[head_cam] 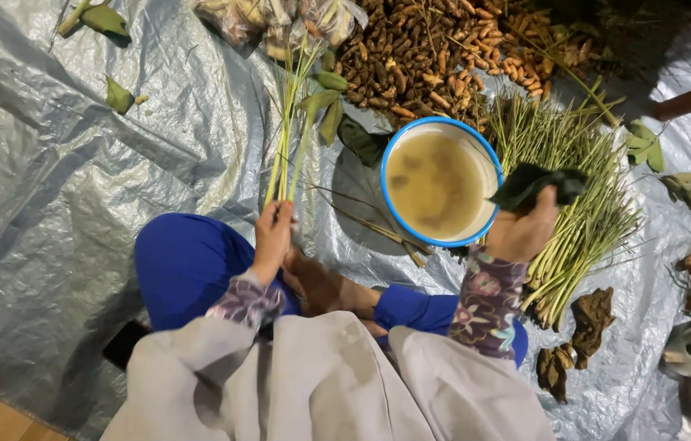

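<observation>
Left hand [272,233] pinches one small bunch of lemongrass stalks [288,139]; right hand [522,231] grips one dark wet leaf [535,184] beside one blue-rimmed bowl [442,181] of cloudy water.

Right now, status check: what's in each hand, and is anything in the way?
Left hand grips green stalks, upright. Right hand holds a dark wet leaf at the bowl rim. Bowl full of murky water. Nothing between hands and bowl.
</observation>
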